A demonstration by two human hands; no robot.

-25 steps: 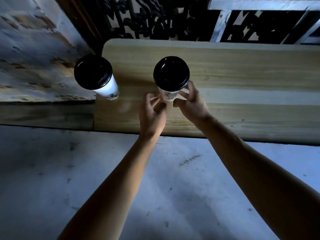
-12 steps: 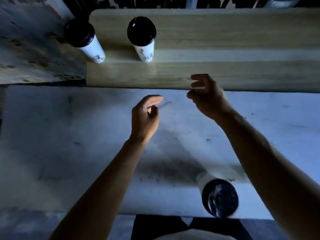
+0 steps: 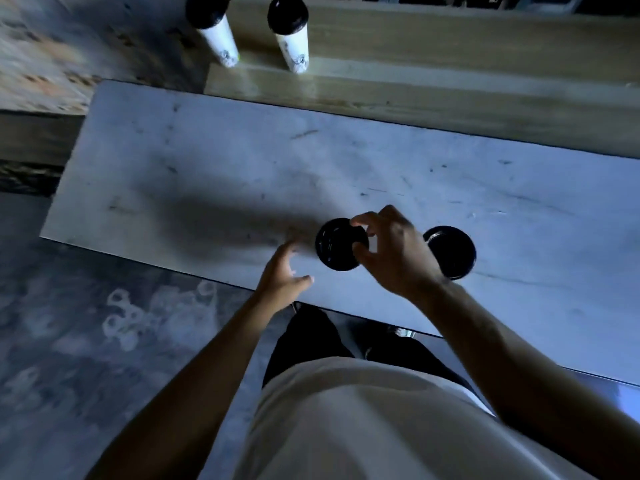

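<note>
- Right hand (image 3: pixel 391 252): fingers curled over the black lid of near cup (image 3: pixel 341 244), thumb + index at the rim. Looks like a pinch, but blur leaves contact unsure.
- Left hand (image 3: pixel 284 271): fingers loose, holds nothing, just beside near cup.
- Near cup stands on table (image 3: pixel 207 168), nr front edge.
- 2nd cup (image 3: pixel 452 252): same table, partly behind right hand.
- Back-left cup (image 3: pixel 216 32) & back-right cup (image 3: pixel 291 32): on wood ledge (image 3: pixel 450 57), well apart from hands.

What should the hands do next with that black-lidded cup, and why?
Probably lift the near cup straight up: the right hand curls round its top, the left hand is open beside it, and two like cups stand on the wooden shelf beyond.
</note>
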